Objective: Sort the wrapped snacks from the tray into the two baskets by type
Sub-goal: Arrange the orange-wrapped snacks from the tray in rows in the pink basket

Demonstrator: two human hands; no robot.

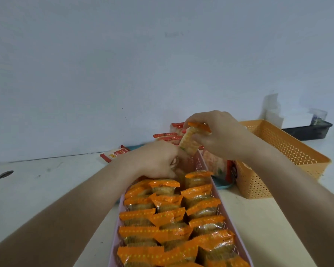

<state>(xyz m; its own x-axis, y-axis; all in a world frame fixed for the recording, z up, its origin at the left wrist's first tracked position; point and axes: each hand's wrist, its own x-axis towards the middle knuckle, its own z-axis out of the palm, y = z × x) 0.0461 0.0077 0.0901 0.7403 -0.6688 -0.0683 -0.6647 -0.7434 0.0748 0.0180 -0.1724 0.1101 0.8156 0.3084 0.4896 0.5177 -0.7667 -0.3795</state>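
A long pink basket (248, 253) runs from the bottom of the view toward the wall, packed with several orange-wrapped snacks (168, 220) in rows. My right hand (220, 135) pinches one orange-wrapped snack (191, 139) by its top edge above the far end of the pink basket. My left hand (158, 160) reaches into that far end with curled fingers, and what they touch is hidden. An orange basket (289, 151) stands to the right. Behind the hands, red-and-white wrapped snacks (168, 135) lie on a blue tray (223, 185).
One red-and-white snack (114, 154) lies near the tray's left end by the wall. A dark bin (308, 130) and white boxes (289, 116) stand at the back right. A round hole (5, 174) is in the white table at the left.
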